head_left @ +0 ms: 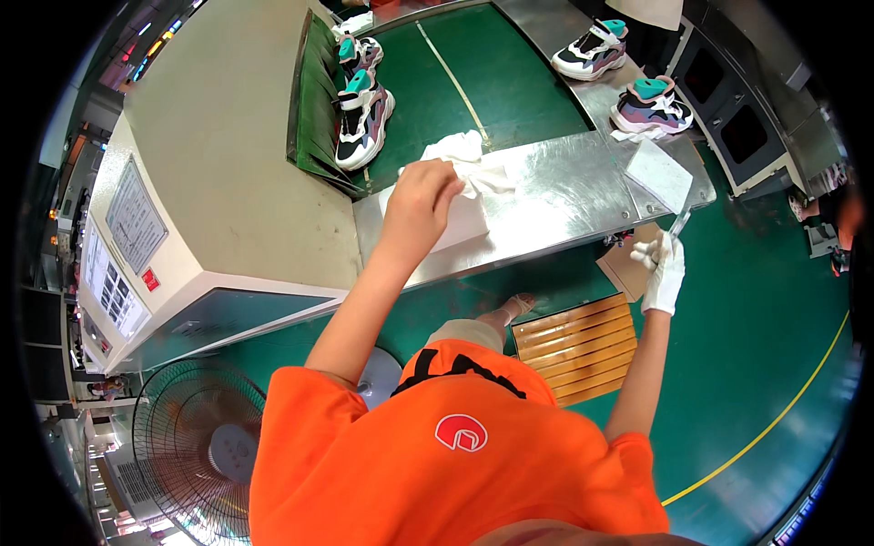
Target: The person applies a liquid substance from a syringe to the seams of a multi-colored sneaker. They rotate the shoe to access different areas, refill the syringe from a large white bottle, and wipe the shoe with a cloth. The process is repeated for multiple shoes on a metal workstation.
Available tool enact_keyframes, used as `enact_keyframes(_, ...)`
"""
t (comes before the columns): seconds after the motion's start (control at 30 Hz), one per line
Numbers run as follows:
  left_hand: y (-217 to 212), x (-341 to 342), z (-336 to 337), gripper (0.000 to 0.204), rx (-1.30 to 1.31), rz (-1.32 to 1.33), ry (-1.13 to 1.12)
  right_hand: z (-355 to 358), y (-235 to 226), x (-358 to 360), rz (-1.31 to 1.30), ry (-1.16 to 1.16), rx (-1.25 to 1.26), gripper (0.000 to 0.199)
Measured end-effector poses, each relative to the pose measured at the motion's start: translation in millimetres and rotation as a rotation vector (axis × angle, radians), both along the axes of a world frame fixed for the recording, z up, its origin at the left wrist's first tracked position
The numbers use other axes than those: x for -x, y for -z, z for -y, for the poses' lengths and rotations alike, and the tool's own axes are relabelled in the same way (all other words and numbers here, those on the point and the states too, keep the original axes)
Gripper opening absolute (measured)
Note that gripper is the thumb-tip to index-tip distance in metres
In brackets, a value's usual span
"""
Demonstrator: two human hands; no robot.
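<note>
My bare left hand [421, 202] is closed at the near edge of a crumpled white cloth [466, 156], its fingertips pinching a fold. Below that hand lies a flat white block [464, 223] on the metal ledge. In a white glove, my right hand [665, 269] grips a thin pale handle [680, 221] just past the bench edge; what tool it belongs to is unclear. The handle's far end meets the corner of a white slab [660, 176]. Beyond the slab stands a white, purple and black sneaker [651, 114] with teal lining.
More sneakers stand on the green conveyor belt [455, 73] and the metal rim. A large beige machine [228, 136] borders the left, with a fan [196, 446] below. A slatted wooden platform [578, 350] lies on the floor. Another person [651, 14] stands at the far side.
</note>
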State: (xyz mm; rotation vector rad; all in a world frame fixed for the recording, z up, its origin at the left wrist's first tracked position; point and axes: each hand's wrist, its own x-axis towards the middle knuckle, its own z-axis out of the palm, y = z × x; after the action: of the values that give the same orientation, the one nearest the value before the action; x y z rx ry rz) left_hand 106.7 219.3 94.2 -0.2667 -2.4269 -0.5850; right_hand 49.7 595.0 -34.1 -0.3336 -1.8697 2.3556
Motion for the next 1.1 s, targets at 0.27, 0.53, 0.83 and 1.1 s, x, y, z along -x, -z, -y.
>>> enact_keyframes(0.27,-14.7,24.8,22.7,0.021,-0.057,0.286,0.004,-1.9,7.3,-49.5,0.004,0.041,0.134,0.037)
enact_keyframes(0.53,-32.2,58.0,74.2,0.026,-0.025,0.140,-0.278,-13.0,15.3,-72.6,0.015,0.110,0.110,0.035)
enact_keyframes(0.83,-24.5,93.1,-102.3,0.021,-0.705,0.394,0.309,-49.1,46.8,-121.3,0.137,0.384,0.307,0.029)
enact_keyframes(1.1,163.1,278.5,-259.8,0.025,-1.897,0.978,0.649,-42.8,52.4,-161.5,0.265,0.428,0.263,0.026)
